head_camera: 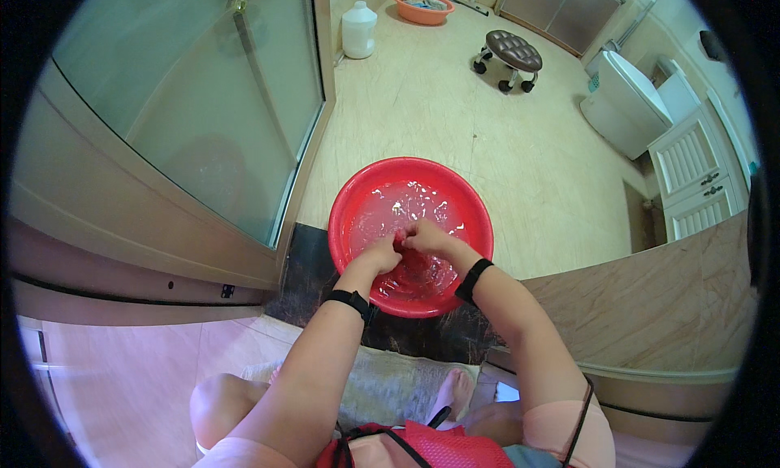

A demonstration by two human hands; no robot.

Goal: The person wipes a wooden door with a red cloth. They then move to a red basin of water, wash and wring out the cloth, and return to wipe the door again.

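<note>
A round red plastic basin (pixel 472 200) holding water stands in front of me, partly on a dark door sill. My left hand (pixel 382 255) and my right hand (pixel 425 235) meet over the middle of it, fingers closed on a wet red cloth (pixel 400 239). The lower part of the cloth seems to lie in the water, where red on red hides its outline. Black bands circle both wrists.
A glass shower enclosure (pixel 244 133) rises at left. Farther off are a white plastic jug (pixel 359 32), an orange basin with cloths (pixel 425 18), a wheeled stool (pixel 514 50) and a toilet (pixel 627 102). A white cabinet (pixel 688 157) stands right; a mat (pixel 390 386) lies by my feet.
</note>
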